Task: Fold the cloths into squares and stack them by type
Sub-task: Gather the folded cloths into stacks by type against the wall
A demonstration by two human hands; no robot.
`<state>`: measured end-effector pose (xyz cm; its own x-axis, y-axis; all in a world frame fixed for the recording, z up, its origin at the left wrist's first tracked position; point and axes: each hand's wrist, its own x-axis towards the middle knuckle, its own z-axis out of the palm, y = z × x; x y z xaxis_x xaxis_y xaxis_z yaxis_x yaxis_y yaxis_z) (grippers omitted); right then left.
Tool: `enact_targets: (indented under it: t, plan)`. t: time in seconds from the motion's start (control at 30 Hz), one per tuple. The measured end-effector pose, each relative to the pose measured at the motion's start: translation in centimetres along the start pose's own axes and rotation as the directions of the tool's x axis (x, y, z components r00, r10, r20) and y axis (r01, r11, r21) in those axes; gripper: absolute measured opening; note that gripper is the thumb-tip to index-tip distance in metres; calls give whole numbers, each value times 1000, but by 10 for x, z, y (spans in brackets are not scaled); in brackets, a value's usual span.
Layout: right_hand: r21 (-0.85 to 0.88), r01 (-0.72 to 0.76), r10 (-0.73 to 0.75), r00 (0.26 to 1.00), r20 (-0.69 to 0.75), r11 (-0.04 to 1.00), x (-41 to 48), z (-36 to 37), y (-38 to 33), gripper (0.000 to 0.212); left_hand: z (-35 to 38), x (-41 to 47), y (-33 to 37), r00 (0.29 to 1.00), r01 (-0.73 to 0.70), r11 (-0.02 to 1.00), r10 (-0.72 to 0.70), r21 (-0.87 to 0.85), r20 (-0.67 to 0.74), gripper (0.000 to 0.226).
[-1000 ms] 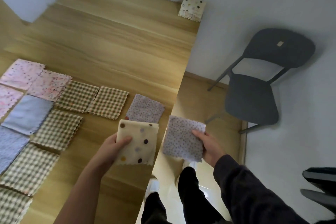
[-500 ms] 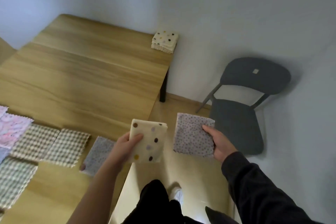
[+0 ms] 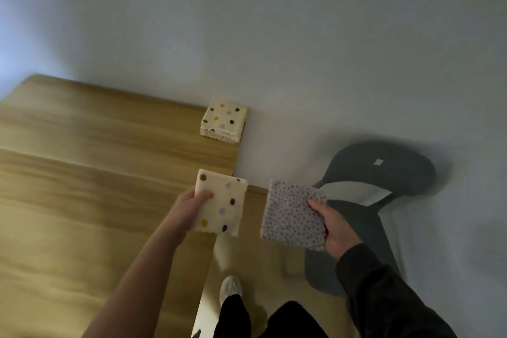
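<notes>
Left grip (image 3: 192,204): pinching. The thumb lies on top of the left edge of a folded cream dotted cloth (image 3: 222,207); the fingers are hidden underneath. The forearm is bare.

Right grip (image 3: 335,229): pinching. The thumb presses the right edge of a folded lilac speckled cloth (image 3: 291,217) from above; the fingers below are out of sight. The arm wears a dark sleeve (image 3: 384,293).

Position of the held cloths: both are lifted, flat side up, and set side by side without touching. The cream dotted cloth hangs over the right edge of the desk (image 3: 96,173). The lilac speckled cloth is off the desk, above the floor (image 3: 260,263).

Position of the stack: a stack of cream dotted cloths (image 3: 223,124) sits on the far right corner of the desk, close to the wall (image 3: 301,35) and well apart from both grips. Its top cloth matches the one in the left grip.

Surroundings: a dark grey chair (image 3: 384,173) stands to the right of the desk, near the wall, behind the right grip. Below the cloths, a light shoe (image 3: 230,288) and dark trouser legs are visible on the floor.
</notes>
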<state>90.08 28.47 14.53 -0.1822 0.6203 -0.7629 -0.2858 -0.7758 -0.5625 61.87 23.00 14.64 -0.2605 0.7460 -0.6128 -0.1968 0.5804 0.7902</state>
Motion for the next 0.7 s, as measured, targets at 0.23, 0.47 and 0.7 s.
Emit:
enact_targets:
  t: [0.23, 0.47, 0.7]
  plan:
    - [-10, -35, 34, 999, -22, 999, 56, 25, -56, 33, 18, 91, 88, 999, -41, 999, 41, -12, 2, 24]
    - [-50, -87, 89, 995, 39, 995, 107, 50, -127, 28, 20, 157, 133, 999, 43, 999, -43, -33, 4, 21]
    - [-39, -144, 146, 987, 69, 989, 139, 75, -156, 28, 17, 229, 161, 993, 117, 993, -117, -31, 1, 26]
